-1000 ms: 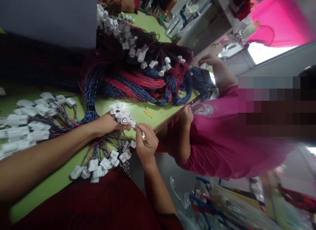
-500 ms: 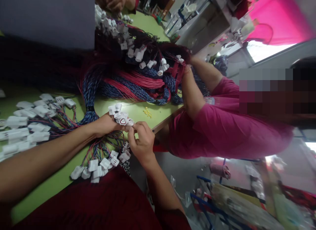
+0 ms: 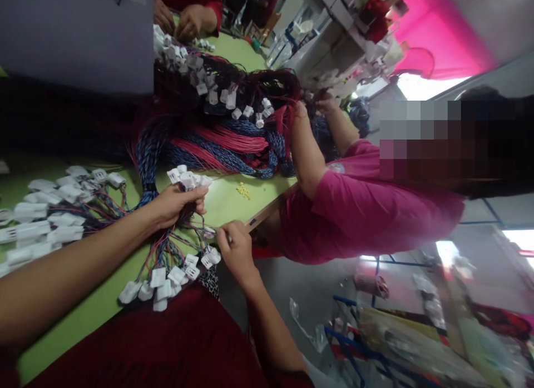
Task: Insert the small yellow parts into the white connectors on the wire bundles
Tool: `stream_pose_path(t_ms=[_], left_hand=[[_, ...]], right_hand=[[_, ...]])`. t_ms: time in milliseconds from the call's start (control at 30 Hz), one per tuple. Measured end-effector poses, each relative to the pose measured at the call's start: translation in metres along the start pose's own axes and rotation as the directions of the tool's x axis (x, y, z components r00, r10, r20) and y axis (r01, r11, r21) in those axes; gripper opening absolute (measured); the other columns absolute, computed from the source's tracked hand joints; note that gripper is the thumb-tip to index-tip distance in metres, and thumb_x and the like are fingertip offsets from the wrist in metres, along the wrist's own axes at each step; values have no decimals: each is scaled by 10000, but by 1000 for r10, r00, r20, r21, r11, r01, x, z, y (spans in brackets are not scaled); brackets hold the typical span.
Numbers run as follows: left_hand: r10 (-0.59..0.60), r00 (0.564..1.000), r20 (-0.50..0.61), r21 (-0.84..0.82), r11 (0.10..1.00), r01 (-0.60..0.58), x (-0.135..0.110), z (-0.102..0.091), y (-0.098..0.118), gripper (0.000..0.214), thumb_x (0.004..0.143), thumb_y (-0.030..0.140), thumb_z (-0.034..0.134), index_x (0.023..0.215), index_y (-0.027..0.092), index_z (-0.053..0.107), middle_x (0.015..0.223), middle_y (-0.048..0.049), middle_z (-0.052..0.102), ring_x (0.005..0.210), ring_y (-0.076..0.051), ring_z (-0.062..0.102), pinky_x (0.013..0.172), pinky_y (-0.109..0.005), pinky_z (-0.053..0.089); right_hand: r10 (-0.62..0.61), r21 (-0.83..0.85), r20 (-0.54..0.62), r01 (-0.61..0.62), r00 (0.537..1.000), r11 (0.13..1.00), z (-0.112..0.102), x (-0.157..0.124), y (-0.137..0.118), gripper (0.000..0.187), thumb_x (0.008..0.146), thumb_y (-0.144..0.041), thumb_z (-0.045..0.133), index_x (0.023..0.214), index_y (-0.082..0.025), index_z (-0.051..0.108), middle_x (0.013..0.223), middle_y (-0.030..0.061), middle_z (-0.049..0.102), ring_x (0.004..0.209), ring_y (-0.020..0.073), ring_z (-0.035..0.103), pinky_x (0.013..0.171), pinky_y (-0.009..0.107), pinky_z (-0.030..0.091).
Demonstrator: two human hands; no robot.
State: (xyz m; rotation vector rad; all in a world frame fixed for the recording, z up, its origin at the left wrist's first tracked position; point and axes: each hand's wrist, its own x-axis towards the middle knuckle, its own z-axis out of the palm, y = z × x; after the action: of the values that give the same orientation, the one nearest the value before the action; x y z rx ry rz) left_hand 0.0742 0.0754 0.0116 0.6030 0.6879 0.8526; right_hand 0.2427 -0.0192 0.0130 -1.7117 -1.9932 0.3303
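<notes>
My left hand (image 3: 177, 204) is closed around a bunch of white plastic connectors (image 3: 189, 179), whose wires hang below the fingers. Just beyond the table edge, my right hand (image 3: 237, 249) has its fingers curled in a pinch; what they hold, if anything, is hidden. One white connector (image 3: 209, 232) on thin wires lies right by these fingertips, and I cannot tell whether they touch it. Below my left hand, more wired connectors (image 3: 169, 282) spread along the near edge. A thick blue and black wire bundle (image 3: 150, 149), tied with a dark band, runs behind my left wrist.
White connectors (image 3: 37, 210) fan out at left on the green table (image 3: 221, 204). Small yellow pieces (image 3: 243, 191) lie near the corner. Red and blue wire bundles (image 3: 225, 143) fill the middle. A person in pink (image 3: 354, 210) works at right; another person's hands (image 3: 187, 24) show behind a grey panel (image 3: 79, 38).
My right hand has moved down and slightly left, away from the bunch. My left hand has turned, the bunch shifting left and up. The person in pink appears further left.
</notes>
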Motion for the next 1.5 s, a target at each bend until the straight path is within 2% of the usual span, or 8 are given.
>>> stream_pose_path(t_ms=[133,367,567,767,900,1067,1300,1500], left_hand=[[-26,1000,-18,-20,999,26,-2,1,2,217,696,284,682,642,121,550,595,24,540,452,-57,449,482,-216,434],[-38,998,50,194,981,27,-7,3,-2,220,747,332,641,685,142,548,496,28,526,482,-94,494,510,-218,410],[-2,999,54,258,966,-12,-9,8,3,196,676,268,685,668,139,537,567,31,525,500,-78,467,492,-202,371],[39,989,146,312,946,-83,-11,10,4,210,673,288,684,654,149,526,582,34,490,530,-91,452,510,-212,374],[-42,980,192,340,940,-27,-12,8,5,255,711,371,666,678,148,546,585,18,521,528,-101,480,505,-215,395],[-199,956,216,420,903,93,-12,4,4,298,756,438,611,684,155,553,561,12,534,470,-102,466,464,-217,360],[-64,983,171,471,882,-25,-11,6,6,232,730,376,639,775,154,589,560,38,480,515,-111,422,509,-231,334],[-51,991,121,441,897,-8,-9,2,1,276,701,377,671,849,148,626,603,30,521,556,-119,466,565,-247,385]], right_hand=[[-277,-30,301,299,912,954,-8,-13,-3,210,826,-220,509,627,-190,568,618,9,525,628,133,472,590,249,354],[67,-90,-3,-67,998,994,-7,6,-1,150,856,-225,472,865,-157,605,805,60,588,742,155,542,663,258,404],[-166,-26,338,186,926,982,2,-8,-14,193,824,-183,492,667,-178,604,639,15,550,616,128,507,583,242,370],[236,368,-75,-193,969,909,-7,16,-17,202,839,-268,503,988,-170,598,787,25,632,676,121,571,622,244,451],[177,505,-106,-101,979,857,-3,30,-21,182,827,-261,531,974,-187,610,818,21,638,686,113,571,632,247,471],[6,457,-78,31,997,889,-6,24,-10,149,825,-233,536,921,-207,647,767,2,632,696,115,584,676,259,471],[428,177,-364,-390,827,904,-11,44,73,212,797,-246,464,819,-157,654,788,59,664,740,177,580,743,327,451],[353,-51,-273,-380,895,924,-4,60,95,195,761,-246,519,839,-165,678,789,74,642,742,190,557,725,318,423]])
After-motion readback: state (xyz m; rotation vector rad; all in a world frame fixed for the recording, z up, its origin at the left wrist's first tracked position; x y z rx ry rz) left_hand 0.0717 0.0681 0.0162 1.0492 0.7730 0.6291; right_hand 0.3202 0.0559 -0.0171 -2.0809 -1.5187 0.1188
